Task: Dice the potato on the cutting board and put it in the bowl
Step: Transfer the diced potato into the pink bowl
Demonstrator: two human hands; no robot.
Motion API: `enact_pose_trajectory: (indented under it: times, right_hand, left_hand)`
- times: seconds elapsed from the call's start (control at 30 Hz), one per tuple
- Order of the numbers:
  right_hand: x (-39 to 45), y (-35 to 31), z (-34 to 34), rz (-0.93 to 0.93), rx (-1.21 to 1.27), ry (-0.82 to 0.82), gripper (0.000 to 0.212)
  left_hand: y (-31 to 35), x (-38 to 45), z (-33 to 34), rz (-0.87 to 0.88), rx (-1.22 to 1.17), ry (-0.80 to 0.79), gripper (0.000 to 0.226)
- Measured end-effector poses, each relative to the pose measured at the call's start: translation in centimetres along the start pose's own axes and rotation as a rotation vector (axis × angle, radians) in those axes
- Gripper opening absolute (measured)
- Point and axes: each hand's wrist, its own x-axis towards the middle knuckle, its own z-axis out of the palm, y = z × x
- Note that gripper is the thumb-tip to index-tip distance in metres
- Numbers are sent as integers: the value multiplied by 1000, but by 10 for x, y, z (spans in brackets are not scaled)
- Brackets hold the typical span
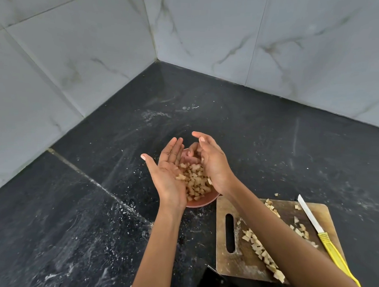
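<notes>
Hovering over the small pink round bowl (203, 200) near the middle of the frame, both hands were seen held close together, palms turned toward each other. The left hand (167, 170) was spread flat with its fingers straight and its palm up, and a few pale diced potato cubes (196, 180) were lying against the edge of its palm. The right hand (213, 163) was loosely cupped, fingers relaxed and bent inward above the bowl, nothing being clamped in it. The bowl was filled with a heap of the same cubes and was set on the dark speckled stone countertop (95, 226), just left of the worn wooden cutting board (244, 265) at the lower right of the frame. More potato pieces (256, 244) were scattered across the board, partly hidden by the right forearm. A knife with a yellow plastic handle and a pale blade (318, 231) was laid along the board's right edge, its handle pointing toward the lower right corner. White marbled wall tiles (274, 39) were seen across the upper part of the frame.
</notes>
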Motion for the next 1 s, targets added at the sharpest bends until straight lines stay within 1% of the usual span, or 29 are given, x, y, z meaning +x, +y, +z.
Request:
enact_pose_trajectory:
  times: [0.07,0.1,0.2,0.27,0.33,0.4,0.47,0.53,0.57,0.6,0.63,0.67,0.73,0.77,0.8,0.87,0.93,1.0]
  right_hand:
    - [1,1,-2,15,-60,-54,25]
    - [0,2,-2,12,-138,-94,25]
    - [-2,3,-4,-104,-540,-260,24]
    - [-1,6,-4,-221,-734,-339,21]
    - [3,8,-8,-308,-861,-333,17]
    - [8,8,-12,-316,-906,-275,14]
    - [11,9,-14,-311,-853,-194,18]
    - [11,8,-11,-318,-762,-82,18]
    - [10,7,-9,-287,-662,-38,15]
    - [8,5,-6,-224,-508,-4,11]
    - [6,3,-4,-136,-309,26,14]
    - [5,1,-4,-49,-98,47,21]
    - [5,-3,-9,74,216,82,36]
    - [4,-6,-10,113,311,94,42]
    - [3,-8,-10,138,374,104,47]
    - [-1,-12,-11,165,426,137,56]
    - [-6,-13,-13,172,446,150,61]
    - [-12,-15,-18,164,463,139,65]
  left_hand:
    - [-1,0,-1,-32,24,-46,87]
    - [0,-1,-1,-44,34,-62,88]
    - [3,-1,0,-61,14,-50,89]
    - [6,2,-1,-61,-1,-36,89]
    - [9,3,-2,-70,-42,-61,91]
    - [11,3,-3,-66,-77,-84,92]
    - [13,4,-3,-55,-109,-109,91]
    - [12,1,-2,-17,-53,-140,85]
    - [11,-1,-2,20,53,-143,76]
    - [10,-3,-3,77,212,-140,62]
    - [10,-5,-3,162,386,-147,47]
    - [8,-6,-5,276,550,-179,36]
    - [2,-6,-11,472,839,-260,28]
    - [-1,-6,-12,509,961,-285,26]
    - [-4,-7,-12,533,1055,-303,22]
    - [-12,-9,-11,591,1163,-316,18]
    - [-16,-11,-11,644,1229,-251,23]
    - [-18,-12,-12,685,1289,-167,22]
